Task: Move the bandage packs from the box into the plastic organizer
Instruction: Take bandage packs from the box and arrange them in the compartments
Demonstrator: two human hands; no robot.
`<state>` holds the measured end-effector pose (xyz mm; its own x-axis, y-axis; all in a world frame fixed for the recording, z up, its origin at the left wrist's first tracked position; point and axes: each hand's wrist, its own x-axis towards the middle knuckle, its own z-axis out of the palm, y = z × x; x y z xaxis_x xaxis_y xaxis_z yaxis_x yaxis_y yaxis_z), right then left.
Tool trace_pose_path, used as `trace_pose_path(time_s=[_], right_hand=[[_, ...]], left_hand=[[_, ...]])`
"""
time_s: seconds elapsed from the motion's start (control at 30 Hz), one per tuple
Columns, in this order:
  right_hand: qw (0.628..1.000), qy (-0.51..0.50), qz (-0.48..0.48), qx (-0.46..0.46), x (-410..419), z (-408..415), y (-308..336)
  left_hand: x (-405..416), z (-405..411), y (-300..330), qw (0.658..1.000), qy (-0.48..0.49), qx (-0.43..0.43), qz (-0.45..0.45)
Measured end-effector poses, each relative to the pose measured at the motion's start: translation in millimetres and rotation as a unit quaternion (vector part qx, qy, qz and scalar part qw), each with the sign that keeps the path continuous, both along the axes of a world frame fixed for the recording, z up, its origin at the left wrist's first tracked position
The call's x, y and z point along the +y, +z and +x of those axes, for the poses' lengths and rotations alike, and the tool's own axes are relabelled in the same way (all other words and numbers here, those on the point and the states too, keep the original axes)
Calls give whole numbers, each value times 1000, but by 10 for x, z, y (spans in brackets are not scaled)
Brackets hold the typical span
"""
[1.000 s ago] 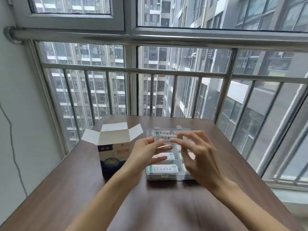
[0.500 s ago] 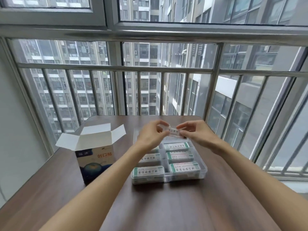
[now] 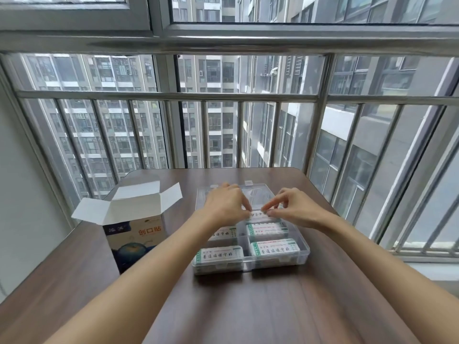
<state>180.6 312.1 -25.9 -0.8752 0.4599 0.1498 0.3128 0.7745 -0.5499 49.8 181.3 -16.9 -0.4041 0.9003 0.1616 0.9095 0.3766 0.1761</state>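
Note:
A clear plastic organizer [image 3: 305, 254] lies open on the brown table, its lid [image 3: 263, 192] folded back flat. Several white bandage packs with green edges fill its near compartments, such as one at the front left [image 3: 219, 255] and one at the front right [image 3: 274, 248]. My left hand [image 3: 226, 204] and my right hand [image 3: 290, 207] together pinch one more bandage pack [image 3: 258, 215] by its two ends, low over the far right compartment. The cardboard bandage box [image 3: 135, 240] stands to the left with its flaps open; its inside is hidden.
The table [image 3: 248, 306] is narrow, with a window and metal railing [image 3: 173, 95] right behind its far edge. A white wall [image 3: 19, 194] runs along the left. Bare tabletop lies in front of the organizer.
Both hands have brought the pinched pack down from above the organizer's far end to just over a far compartment. The camera view has shifted closer.

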Motion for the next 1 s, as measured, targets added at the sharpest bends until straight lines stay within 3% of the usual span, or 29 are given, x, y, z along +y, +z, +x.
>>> trace_pose_path(time_s=[0.1, 0.27, 0.43, 0.73, 0.87, 1.0], right_hand=[[999, -12, 9, -42, -8, -29, 78], [978, -149, 36, -141, 125, -144, 172], [950, -161, 54, -262, 48, -239, 225], [946, -171, 65, -268, -30, -205, 302], [950, -154, 51, -267, -62, -124, 480], [965, -140, 97, -201, -189, -35, 697]], left_hand=[[37, 19, 17, 1000, -3, -1, -10], [64, 26, 62, 1000, -12, 18, -1], [84, 37, 92, 999, -11, 39, -22], [147, -17, 84, 995, 14, 14, -98], [-14, -22, 289, 998, -1, -51, -33], [-571, -87, 604, 987, 33, -97, 127]])
